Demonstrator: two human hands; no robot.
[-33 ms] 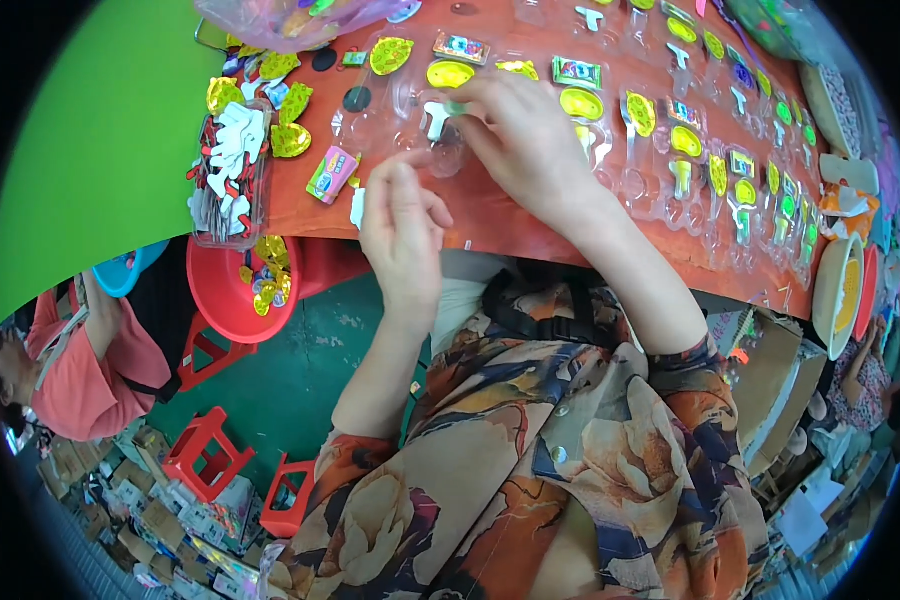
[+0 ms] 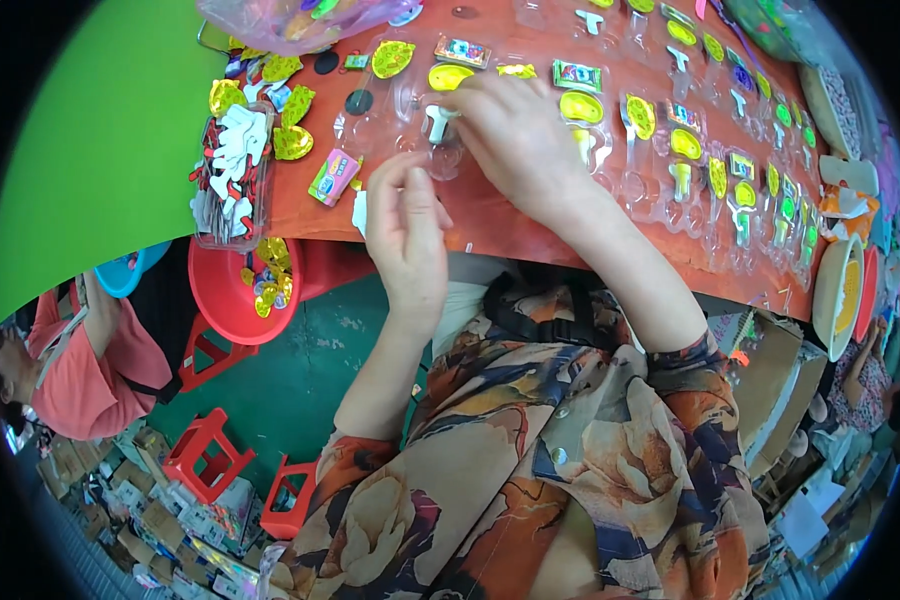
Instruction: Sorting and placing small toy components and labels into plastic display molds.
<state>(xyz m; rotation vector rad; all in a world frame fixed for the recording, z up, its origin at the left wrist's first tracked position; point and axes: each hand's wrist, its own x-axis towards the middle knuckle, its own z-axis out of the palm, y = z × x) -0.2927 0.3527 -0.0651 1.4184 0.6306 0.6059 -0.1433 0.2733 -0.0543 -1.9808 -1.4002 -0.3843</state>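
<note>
My right hand (image 2: 525, 140) reaches over the table, its thumb and fingertips closed at the edge of a small white Y-shaped plastic piece (image 2: 436, 124). This piece lies over a clear plastic blister tray (image 2: 406, 100). A yellow oval dish (image 2: 450, 76), a yellow patterned foil piece (image 2: 393, 59) and a small printed packet (image 2: 462, 51) are around it. Just below the tray, my left hand (image 2: 410, 235) hovers with fingers loosely bent and apart, and nothing shows in it. Beside it lies a pink packet (image 2: 333, 177).
A clear box (image 2: 198, 215) of white and red pieces stands at the left, near yellow foil pieces (image 2: 292, 142). Rows of filled blister trays (image 2: 685, 180) spread rightward. Below the table edge is a red basin (image 2: 202, 290). Another person (image 2: 95, 385) is at the far left.
My right fingertips have shifted slightly, covering the green bit seen beside the white piece. My left hand has moved a little right, its fingers bent slightly differently.
</note>
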